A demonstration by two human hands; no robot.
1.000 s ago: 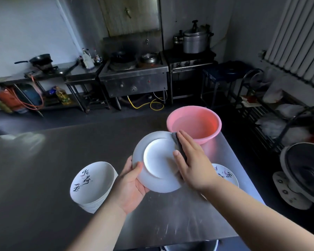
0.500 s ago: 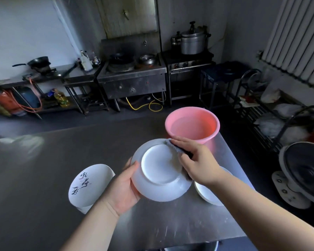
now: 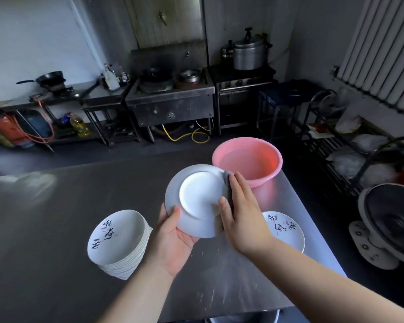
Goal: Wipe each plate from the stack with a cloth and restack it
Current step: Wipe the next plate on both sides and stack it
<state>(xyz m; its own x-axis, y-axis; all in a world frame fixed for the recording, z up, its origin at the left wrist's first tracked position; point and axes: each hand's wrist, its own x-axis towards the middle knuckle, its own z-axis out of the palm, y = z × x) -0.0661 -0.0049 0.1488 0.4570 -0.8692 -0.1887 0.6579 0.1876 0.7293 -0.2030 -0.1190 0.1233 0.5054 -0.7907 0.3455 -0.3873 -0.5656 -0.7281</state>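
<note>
At frame centre, the left hand (image 3: 173, 238) grips a round white ceramic plate (image 3: 196, 199) tilted underside-up, exposing it for wiping. The right hand (image 3: 243, 217) presses a grey cloth (image 3: 228, 183) against its rim, fingers straight and together.

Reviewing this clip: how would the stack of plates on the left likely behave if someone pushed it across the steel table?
The stack of plates looks like glazed ceramic, so probably heavy and rigid. It appears to lean, with its rims stepped sideways, so a push near the top might shift the upper plates rather than move the whole stack. The steel table looks smooth, so a low push would likely slide it. A fall would probably chip or break plates.
</note>
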